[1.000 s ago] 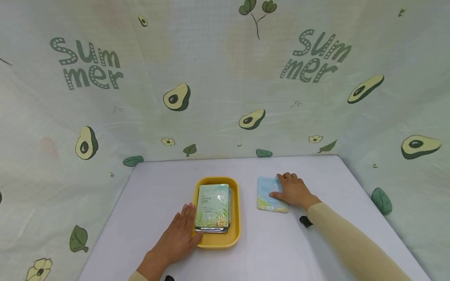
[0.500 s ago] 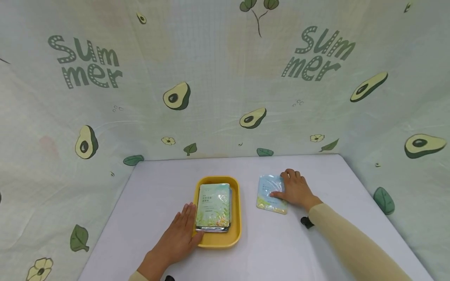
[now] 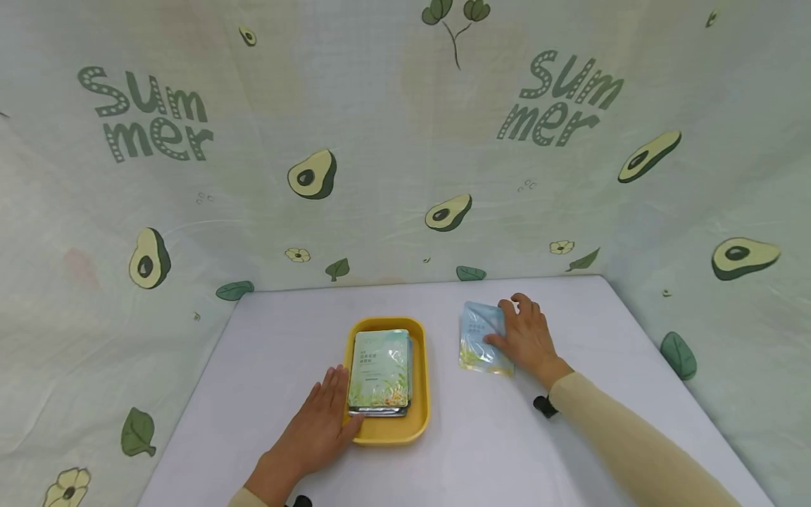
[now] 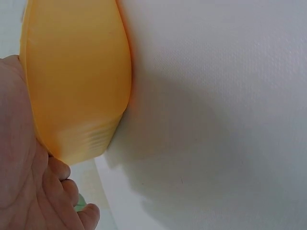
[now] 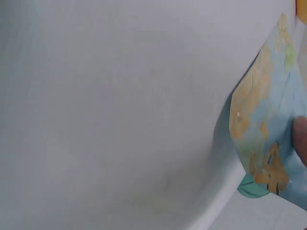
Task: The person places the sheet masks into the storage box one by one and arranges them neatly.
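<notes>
At the right of the tray, my right hand (image 3: 527,339) pinches the right side of a light-blue sachet (image 3: 476,341), thumb on its printed face. In the right wrist view a fingertip (image 5: 301,136) touches the sachet (image 5: 261,103), which is bent and partly raised off the table. My left hand (image 3: 317,426) lies along the left rim of a yellow tray (image 3: 416,422), fingers straight; the left wrist view has the palm against the tray's outer wall (image 4: 79,72). Inside the tray lies a stack of sachets, a green one (image 3: 380,370) on top.
The table (image 3: 456,458) has a white cover, its far edge meeting a hanging cloth (image 3: 380,105) printed with avocados and leaves. Cloth also hangs along both sides. A dark wrist strap piece (image 3: 545,406) shows below the right wrist.
The blue sachet and my right hand have moved slightly away from me, and the sachet has turned a little and bent up. My left hand stays at the tray.
</notes>
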The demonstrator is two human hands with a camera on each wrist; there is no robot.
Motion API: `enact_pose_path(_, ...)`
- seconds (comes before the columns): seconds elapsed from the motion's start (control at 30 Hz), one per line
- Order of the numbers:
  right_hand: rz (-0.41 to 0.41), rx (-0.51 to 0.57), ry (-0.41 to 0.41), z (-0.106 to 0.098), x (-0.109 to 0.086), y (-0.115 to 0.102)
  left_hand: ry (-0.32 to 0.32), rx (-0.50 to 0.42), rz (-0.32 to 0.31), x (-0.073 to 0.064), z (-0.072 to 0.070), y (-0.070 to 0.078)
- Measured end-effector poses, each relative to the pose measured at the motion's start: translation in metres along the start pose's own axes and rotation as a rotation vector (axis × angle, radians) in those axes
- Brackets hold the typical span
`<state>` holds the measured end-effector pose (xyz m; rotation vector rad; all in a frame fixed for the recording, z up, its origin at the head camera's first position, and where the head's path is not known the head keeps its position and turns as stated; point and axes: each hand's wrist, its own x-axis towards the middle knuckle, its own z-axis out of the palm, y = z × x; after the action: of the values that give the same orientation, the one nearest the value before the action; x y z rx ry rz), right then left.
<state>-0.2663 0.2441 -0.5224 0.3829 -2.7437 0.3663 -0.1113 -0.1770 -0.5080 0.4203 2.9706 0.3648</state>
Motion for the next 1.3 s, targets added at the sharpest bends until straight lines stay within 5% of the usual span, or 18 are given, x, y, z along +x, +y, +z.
enact_pose_path(0.37,0.128,0.275,-0.055,-0.008,0.003,-0.013,0.012,0.012,-0.008,0.003,0.001,-0.004)
enact_pose_path(0.7,0.181,0.355,-0.075,-0.016,0.012,-0.019,0.002,-0.035,-0.028,0.005,0.001,-0.002)
enact_pose_path(0.93,0.287,0.528,-0.14,-0.024,0.016,-0.02,0.009,-0.035,-0.034,0.004,0.005,-0.001)
enact_pose_path(1.3,0.352,0.694,-0.102,-0.036,0.025,-0.022,0.022,-0.018,-0.039,0.003,0.008,0.001)
